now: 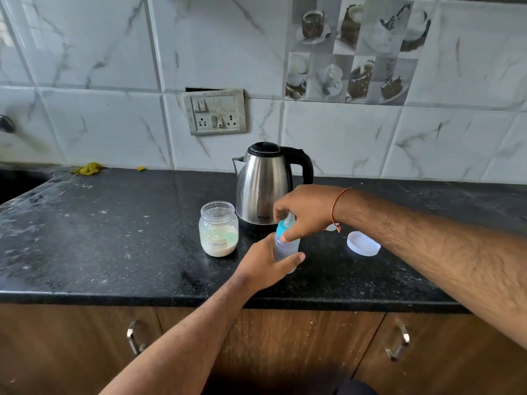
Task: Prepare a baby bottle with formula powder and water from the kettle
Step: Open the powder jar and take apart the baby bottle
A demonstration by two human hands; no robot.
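I am seeing the baby bottle [286,246] standing near the middle of the black counter [114,238], just in front of the kettle [263,183]; my left hand [265,265] is grasping its body, and my right hand [306,213] is grasping its blue collar from above; the open formula jar [218,229] is standing just to the left; a white lid [363,243] is lying to the right.

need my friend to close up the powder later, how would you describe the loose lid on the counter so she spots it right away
Start at the steel kettle at the back of the black countertop. Just right of it and nearer the front edge, the lid lies flat on the stone, under the right forearm. It is the only low, round, pale translucent disc there, unlike the tall open formula jar left of the kettle.
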